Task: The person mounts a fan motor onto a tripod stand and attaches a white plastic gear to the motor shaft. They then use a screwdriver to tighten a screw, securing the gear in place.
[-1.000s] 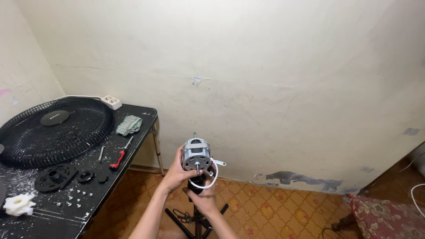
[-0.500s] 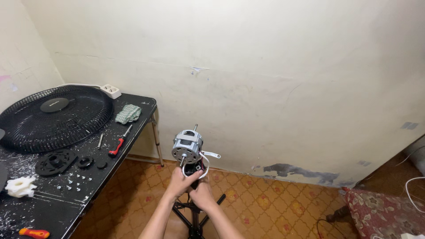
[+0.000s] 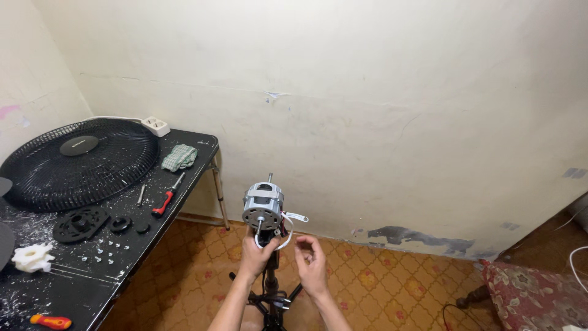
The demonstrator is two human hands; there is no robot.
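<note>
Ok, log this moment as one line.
left hand: grips stand below fan motor | right hand: open beside white wire | black table: left

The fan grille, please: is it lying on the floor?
No, the black fan grille lies flat on the black table at the left, above the tiled floor.

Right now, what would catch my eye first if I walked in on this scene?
Probably the bare grey fan motor at the centre, atop a black stand, with the left hand gripping just under it and the right hand open beside it. Next, the big black fan grille lying flat on the black table at the left, beside a red-handled screwdriver and scattered black parts.
</note>
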